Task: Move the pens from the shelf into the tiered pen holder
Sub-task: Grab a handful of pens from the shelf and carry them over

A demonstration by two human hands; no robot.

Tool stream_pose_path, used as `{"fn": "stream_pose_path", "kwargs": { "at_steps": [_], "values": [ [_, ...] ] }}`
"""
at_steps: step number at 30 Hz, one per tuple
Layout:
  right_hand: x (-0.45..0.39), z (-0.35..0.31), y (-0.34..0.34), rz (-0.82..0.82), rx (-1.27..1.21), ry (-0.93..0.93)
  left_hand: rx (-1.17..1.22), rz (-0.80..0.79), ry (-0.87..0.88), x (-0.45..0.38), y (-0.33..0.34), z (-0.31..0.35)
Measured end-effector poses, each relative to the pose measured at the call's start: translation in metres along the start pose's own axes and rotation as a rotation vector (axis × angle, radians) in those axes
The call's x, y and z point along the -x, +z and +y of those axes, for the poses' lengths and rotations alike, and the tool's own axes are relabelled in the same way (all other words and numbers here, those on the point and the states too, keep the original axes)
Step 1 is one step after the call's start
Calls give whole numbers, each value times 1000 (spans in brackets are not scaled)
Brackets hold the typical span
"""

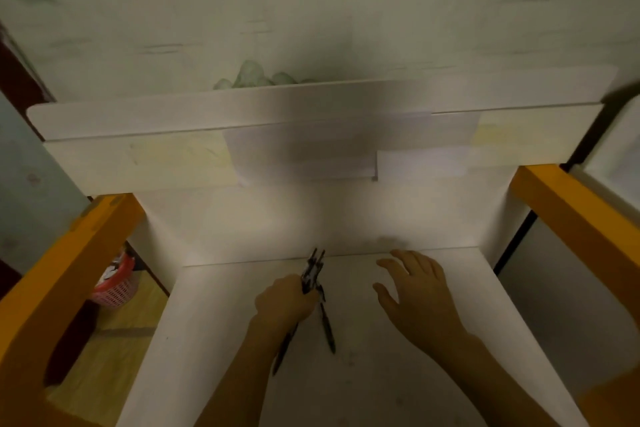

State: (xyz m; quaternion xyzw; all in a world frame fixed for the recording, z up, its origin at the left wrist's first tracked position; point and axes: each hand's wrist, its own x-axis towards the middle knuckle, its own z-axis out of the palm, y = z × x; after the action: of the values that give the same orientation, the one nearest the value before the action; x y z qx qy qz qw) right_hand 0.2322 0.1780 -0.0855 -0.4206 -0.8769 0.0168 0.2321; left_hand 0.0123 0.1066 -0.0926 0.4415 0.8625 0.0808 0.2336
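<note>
**Pens gathered, holder nowhere in sight**

My left hand point(285, 298) has its grip curled round a bundle of dark pens point(313, 274), their tops fanning out above my fist and their tips trailing below it (exactly how many is too blurred to count). My right hand point(415, 295) hovers beside them, fingers spread, holding nothing. Beneath lies the white surface point(467, 322). I judge collecting done; the tiered pen holder isn't visible, so placing remains.
</note>
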Motion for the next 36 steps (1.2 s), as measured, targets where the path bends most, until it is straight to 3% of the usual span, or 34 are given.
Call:
{"fn": "stream_pose_path", "kwargs": {
  "at_steps": [5,18,26,36],
  "values": [
    [8,7,-3,-36,21,62,271,-12,-6,-6,12,9],
    [21,4,-22,-65,122,171,41,-65,73,-4,17,22],
    [40,-5,-60,0,241,245,34,-43,343,6,5,54],
    [61,23,-167,204,372,369,279,-5,648,58,-43,173]
  ]
}}
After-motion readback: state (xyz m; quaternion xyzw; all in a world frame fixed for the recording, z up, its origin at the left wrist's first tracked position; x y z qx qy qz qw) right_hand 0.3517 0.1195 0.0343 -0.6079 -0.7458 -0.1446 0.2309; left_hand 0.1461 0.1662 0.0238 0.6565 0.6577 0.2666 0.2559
